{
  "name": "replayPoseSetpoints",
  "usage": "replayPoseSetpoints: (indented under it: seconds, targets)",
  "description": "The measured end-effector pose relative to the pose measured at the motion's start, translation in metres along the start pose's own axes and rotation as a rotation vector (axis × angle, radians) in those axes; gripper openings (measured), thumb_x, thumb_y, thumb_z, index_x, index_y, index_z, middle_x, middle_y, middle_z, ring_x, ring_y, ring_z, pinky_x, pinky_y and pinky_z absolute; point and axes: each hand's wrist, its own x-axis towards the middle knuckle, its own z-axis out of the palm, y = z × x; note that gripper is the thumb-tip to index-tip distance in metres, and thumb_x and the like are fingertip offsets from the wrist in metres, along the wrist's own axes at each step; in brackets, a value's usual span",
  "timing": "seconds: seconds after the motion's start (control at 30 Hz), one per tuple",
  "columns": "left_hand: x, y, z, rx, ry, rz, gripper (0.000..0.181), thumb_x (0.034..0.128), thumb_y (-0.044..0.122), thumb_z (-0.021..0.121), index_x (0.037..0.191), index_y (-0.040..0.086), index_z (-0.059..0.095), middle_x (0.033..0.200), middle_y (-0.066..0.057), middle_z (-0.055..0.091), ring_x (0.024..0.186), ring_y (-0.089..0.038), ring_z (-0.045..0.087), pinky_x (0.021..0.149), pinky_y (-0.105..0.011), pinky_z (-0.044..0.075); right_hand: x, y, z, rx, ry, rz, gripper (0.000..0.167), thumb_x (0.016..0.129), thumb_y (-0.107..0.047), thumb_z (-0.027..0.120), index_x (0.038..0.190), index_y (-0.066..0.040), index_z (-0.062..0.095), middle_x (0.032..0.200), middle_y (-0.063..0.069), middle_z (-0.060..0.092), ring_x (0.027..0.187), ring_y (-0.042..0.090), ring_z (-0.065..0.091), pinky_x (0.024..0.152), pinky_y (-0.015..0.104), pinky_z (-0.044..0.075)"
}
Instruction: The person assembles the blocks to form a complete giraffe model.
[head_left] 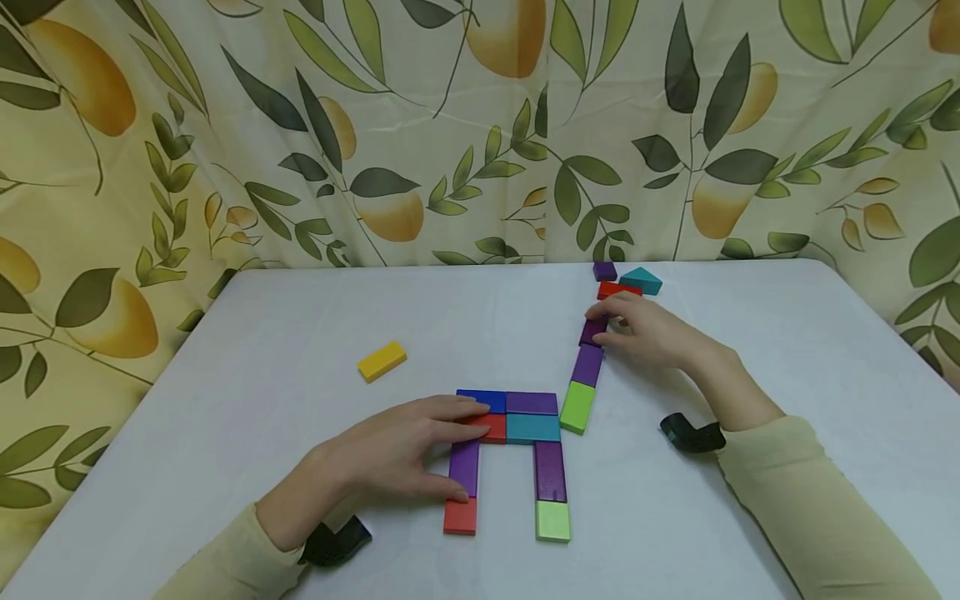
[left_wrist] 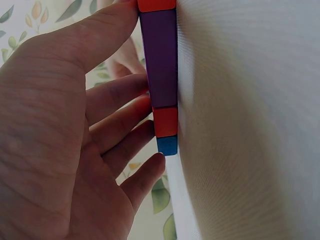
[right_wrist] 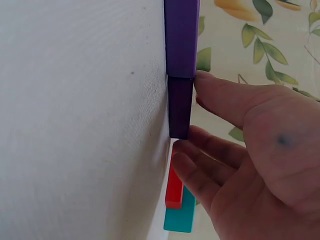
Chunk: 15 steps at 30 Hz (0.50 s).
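My left hand (head_left: 397, 446) lies at the left side of a flat block figure, its fingertips touching the blue block (head_left: 480, 401) and the upper red block (head_left: 493, 429). Its thumb rests where the left purple block (head_left: 464, 468) meets the lower red block (head_left: 460, 517). My right hand (head_left: 652, 333) holds a dark purple block (right_wrist: 180, 107) between thumb and fingertips. That block stands end to end with a lighter purple block (head_left: 587, 366), and a lime green block (head_left: 578, 407) continues the slanting row towards the figure.
Beyond the right hand lie a red block (head_left: 619, 290), a teal triangular block (head_left: 642, 280) and a small purple block (head_left: 604, 271). A yellow block (head_left: 382, 361) lies apart on the left of the white table (head_left: 300, 333). A patterned curtain (head_left: 480, 150) hangs behind.
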Motion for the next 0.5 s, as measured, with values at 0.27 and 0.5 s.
replayPoseSetpoints:
  seconds: [0.27,0.5]
  targets:
    - [-0.0005,-0.0005,0.0000,-0.002,0.006,0.001,0.068,0.0894,0.048,0.075,0.149,0.022,0.054,0.160,0.012,0.033,0.149,-0.014,0.025,0.116,-0.039,0.032,0.0003,-0.0009,0.0019,0.010,-0.034,0.001,0.036,0.099,-0.011,0.064,0.135,-0.007,0.065,0.142,0.024,0.048,0.134,0.045,0.040,0.108,0.064,0.036]
    - [-0.0011,0.0006,-0.0001,-0.007,0.003,-0.003,0.068,0.0892,0.047,0.075,0.149,0.022,0.053,0.160,0.012,0.033,0.149,-0.014,0.024,0.116,-0.039,0.032,-0.0003,0.0004,0.0016,0.008,-0.046,-0.005,0.035,0.099,-0.008,0.064,0.133,-0.007,0.067,0.144,0.025,0.047,0.135,0.047,0.037,0.108,0.065,0.036]
